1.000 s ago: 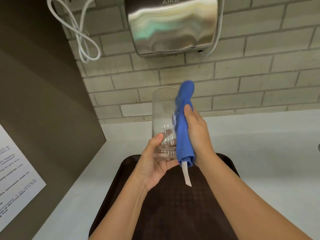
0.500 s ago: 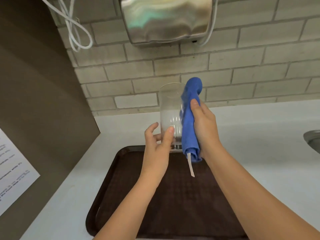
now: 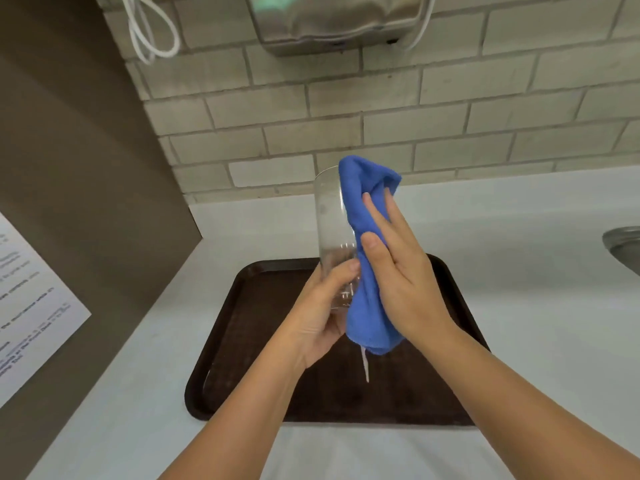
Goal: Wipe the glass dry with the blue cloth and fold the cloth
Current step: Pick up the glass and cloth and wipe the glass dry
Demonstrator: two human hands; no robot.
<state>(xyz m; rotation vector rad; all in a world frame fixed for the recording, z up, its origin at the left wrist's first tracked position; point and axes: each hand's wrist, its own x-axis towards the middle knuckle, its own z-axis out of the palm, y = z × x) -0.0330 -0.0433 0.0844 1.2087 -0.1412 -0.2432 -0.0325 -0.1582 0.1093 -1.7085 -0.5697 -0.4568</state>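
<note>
- The left hand gripped the base of the clear glass, thumb on the near wall and the other fingers hidden behind the glass.
- The glass stood nearly upright, held in the air above the far edge of the dark brown tray; its right side was covered, and its rim at 12 o'clock was partly hidden by the cloth.
- The right hand pressed the blue cloth against the right wall of the glass, fingers spread long and flat, thumb on the near face.
- The cloth was bunched along the whole height of the glass; a white tag hung from its lower end at 6 o'clock.
- The tray lay on a white counter; both forearms hid much of its surface.
- A steel sink was cut off at 3 o'clock.
- A metal hand dryer at 12 o'clock was cropped by the top edge.
- Print on the paper sheet at 9 o'clock was too blurred to read.
</note>
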